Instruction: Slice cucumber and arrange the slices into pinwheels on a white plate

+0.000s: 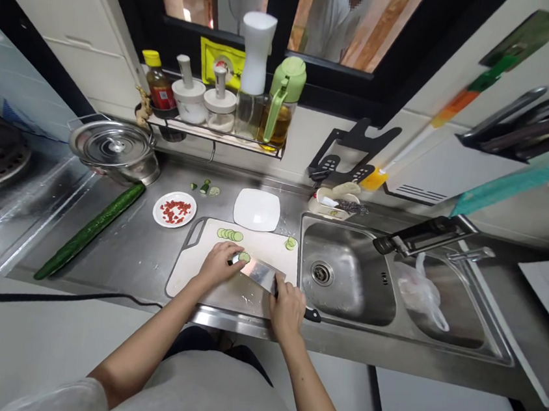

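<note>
My right hand is wrapped round the black handle of a kitchen knife. The broad blade lies slanted over the white cutting board. At the blade's left end, my left hand is closed on a short piece of cucumber, mostly hidden by the fingers. A pale cucumber slice rests against the blade beside the fingertips. Behind my left hand, a row of overlapping cucumber slices lies on the board. A few more slices sit at its far right corner.
Behind the board stand an empty white plate and a plate of chopped red pieces. A whole cucumber and lidded steel pot are left. The sink adjoins the board's right. A seasoning rack hangs behind.
</note>
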Demonstrator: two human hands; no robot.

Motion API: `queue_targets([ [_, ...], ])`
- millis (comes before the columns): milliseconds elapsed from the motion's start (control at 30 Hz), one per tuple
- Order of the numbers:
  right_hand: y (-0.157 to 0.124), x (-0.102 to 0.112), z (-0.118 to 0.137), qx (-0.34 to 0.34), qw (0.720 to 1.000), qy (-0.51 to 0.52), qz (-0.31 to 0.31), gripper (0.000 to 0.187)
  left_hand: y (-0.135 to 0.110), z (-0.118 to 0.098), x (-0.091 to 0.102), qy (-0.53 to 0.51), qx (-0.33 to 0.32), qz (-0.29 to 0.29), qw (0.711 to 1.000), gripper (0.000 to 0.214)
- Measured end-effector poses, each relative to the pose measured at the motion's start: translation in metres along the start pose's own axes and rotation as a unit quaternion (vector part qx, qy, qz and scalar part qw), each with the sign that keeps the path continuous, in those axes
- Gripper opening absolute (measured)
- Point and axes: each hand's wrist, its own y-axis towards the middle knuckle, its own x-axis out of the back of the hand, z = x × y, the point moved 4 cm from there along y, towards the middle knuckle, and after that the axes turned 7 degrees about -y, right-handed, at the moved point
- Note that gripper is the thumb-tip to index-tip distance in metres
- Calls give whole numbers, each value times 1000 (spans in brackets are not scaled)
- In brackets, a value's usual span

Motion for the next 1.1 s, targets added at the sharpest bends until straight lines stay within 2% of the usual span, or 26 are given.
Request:
queue_targets([
  [100, 1, -1, -4, 8, 1000, -9, 5, 49, 6, -5, -6, 9, -10, 36, 999, 26],
  [233, -2, -6, -11, 10, 1000, -20, 20, 49, 7, -5, -13, -8, 17, 27, 999, 13],
  [433, -9, -10, -22, -17, 999, -23, 33, 44, 20, 14, -17, -36, 208, -27, 977, 11],
  [533, -11, -11, -26, -27, 999, -20, 33, 44, 35, 26, -14, 4, 251, -58, 966, 10],
  [800, -13, -12, -29, -38, 998, -13, 42, 43, 63, 39, -14, 57, 259, -63, 962, 12],
  [967, -15, -14, -32, -49, 998, -3, 49, 44, 69, 35, -19, 116, 217, -49, 968, 15],
  [1100, -16, -16, -34, -55, 997, 10, 48, 44, 70, 31, -19, 157, 187, -73, 967, 18],
])
